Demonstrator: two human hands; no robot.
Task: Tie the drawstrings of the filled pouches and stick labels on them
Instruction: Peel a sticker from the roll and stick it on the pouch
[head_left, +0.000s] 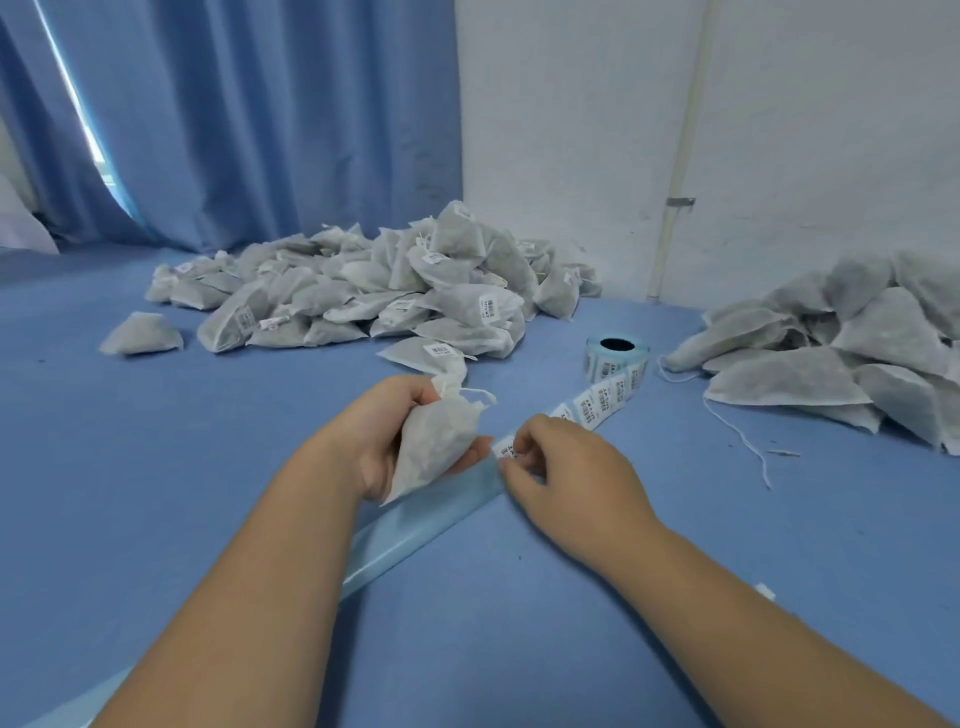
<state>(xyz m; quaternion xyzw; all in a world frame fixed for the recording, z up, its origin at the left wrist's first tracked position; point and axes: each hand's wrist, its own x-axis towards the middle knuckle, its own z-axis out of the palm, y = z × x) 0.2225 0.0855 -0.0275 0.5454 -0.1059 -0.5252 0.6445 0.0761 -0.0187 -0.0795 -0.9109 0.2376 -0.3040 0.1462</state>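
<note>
My left hand (384, 431) grips a filled white pouch (431, 441) just above the blue table, its gathered neck and drawstring pointing up and away. My right hand (561, 467) pinches a white barcode label (505, 448) at the near end of the label strip (602, 400). That strip unrolls from a blue label roll (617, 356) standing further back on the right. Bare blue backing tape (415, 525) trails from my hands toward the near left.
A big heap of labelled pouches (374, 291) lies at the back centre, with one loose pouch (140, 333) to its left. Another pile of pouches without labels (831, 348) sits at the right, loose string (737, 431) beside it. Blue curtain and white wall stand behind.
</note>
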